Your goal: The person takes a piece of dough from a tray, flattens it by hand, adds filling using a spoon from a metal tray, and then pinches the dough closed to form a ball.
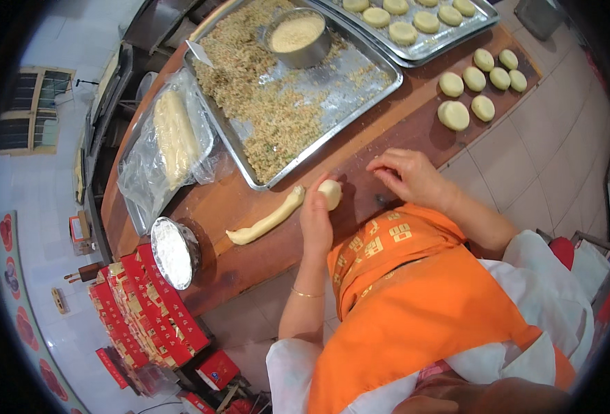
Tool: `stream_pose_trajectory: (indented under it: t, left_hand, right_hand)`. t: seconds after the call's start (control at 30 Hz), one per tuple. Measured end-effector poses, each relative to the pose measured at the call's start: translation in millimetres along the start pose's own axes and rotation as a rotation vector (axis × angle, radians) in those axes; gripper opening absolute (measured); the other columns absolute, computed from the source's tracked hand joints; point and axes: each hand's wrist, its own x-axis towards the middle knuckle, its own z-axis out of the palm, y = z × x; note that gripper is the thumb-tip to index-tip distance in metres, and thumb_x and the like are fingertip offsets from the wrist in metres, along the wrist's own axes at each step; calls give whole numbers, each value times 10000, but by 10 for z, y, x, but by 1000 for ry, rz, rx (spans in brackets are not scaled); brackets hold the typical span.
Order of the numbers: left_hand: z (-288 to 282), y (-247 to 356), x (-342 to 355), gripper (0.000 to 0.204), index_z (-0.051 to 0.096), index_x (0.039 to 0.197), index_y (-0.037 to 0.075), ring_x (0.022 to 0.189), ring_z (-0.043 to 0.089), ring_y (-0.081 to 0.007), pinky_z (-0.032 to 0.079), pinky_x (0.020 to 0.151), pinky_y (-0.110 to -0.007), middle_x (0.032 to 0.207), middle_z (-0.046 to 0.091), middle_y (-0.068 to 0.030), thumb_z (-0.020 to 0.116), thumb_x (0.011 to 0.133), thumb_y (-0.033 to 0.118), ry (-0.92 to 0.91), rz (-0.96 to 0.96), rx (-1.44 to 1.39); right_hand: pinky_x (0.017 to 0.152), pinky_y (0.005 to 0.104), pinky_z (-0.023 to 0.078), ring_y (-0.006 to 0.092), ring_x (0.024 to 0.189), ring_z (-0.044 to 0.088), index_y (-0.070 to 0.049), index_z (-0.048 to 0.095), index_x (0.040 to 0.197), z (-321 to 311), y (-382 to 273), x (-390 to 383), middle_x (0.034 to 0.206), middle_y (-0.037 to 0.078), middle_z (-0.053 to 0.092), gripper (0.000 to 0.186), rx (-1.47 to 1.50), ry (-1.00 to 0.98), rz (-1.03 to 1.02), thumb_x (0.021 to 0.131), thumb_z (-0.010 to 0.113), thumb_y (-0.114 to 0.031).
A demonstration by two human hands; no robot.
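Observation:
My left hand (316, 219) is closed around a round, pale yellow dough ball (330, 194) just above the wooden table (239, 265). To the right, my right hand (413, 176) hovers over the table's near edge. Its fingers are loosely bent and apart, with nothing seen in them. Left of my left hand lies a roll of pale dough (267, 219), one end near my wrist. Several round, flattened dough pieces (454, 116) sit on the table at the far right.
A metal tray (350, 124) of crumbly filling (270, 103) holds a round metal pan (298, 41). Behind, another tray (450, 48) carries several dough discs. At left are dough under plastic (174, 138) and a bowl of white flour (174, 252). Red boxes (150, 303) stand beside the table.

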Motion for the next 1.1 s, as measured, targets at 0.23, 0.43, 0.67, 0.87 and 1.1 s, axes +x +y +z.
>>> stream_pose_trajectory:
  t: [0.23, 0.43, 0.67, 0.87, 1.1]
  left_hand:
    - [387, 233, -170, 608, 293, 1508, -36, 1317, 493, -240, 395, 1111, -371, 1439, 483, -145, 216, 1097, 406, 17, -128, -744]
    - [290, 415, -338, 486, 314, 1502, -26, 1322, 486, -225, 434, 1076, -359, 1438, 476, -144, 361, 1089, 225, -74, -208, -1041]
    - [264, 726, -493, 440, 383, 1438, 8, 1172, 591, -202, 509, 956, -313, 1367, 536, -143, 494, 1047, 177, -68, -112, -1050]
    - [252, 823, -555, 377, 397, 1361, 27, 1117, 601, -177, 512, 874, -282, 1356, 551, -148, 533, 1030, 145, 37, -84, -999]
    - [307, 912, -608, 371, 361, 1357, 21, 1208, 579, -243, 514, 999, -374, 1357, 541, -193, 502, 1034, 138, 88, -5, -927]
  right_hand:
    - [1051, 442, 417, 355, 1206, 519, -71, 571, 1324, 139, -454, 176, 1260, 156, 560, 623, 19, -191, -104, 745, 792, -145]
    - [992, 408, 481, 314, 1174, 563, -62, 603, 1236, 141, -453, 203, 1285, 149, 560, 542, 154, -85, -226, 738, 809, -120]
    - [876, 384, 530, 298, 1077, 606, -91, 677, 1143, 56, -800, 204, 1214, 129, 604, 452, 146, -28, -371, 720, 836, -95]
    - [727, 375, 492, 263, 854, 619, -111, 726, 1020, 4, -949, 204, 998, 71, 634, 356, -94, 87, -529, 690, 859, -123]
    - [644, 355, 486, 256, 712, 606, -104, 714, 955, 20, -1100, 204, 837, 49, 652, 317, -101, 132, -492, 673, 855, -78]
